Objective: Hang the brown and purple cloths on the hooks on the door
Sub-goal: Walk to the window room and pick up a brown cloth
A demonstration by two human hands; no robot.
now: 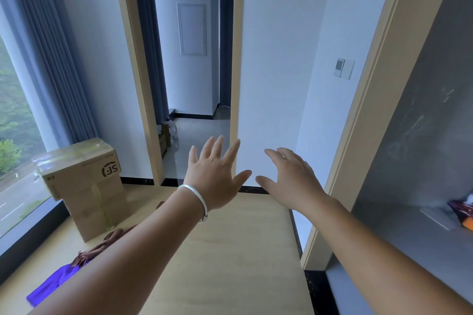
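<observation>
Fingers spread on left hand, right hand also splayed, both empty, raised above tabletop. Purple cloth lies at tabletop's near-left, brown cloth touching it, beside cardboard box, partly hidden by left forearm. Silver bangle on left wrist. Door hooks possibly out of view.

A cardboard box stands on a pale wooden surface, beside a large window with blue-grey curtains. Trees and a road show outside. Ahead, an open doorway leads to a tiled hallway. A white wall switch sits to the right, near a grey shelf.
</observation>
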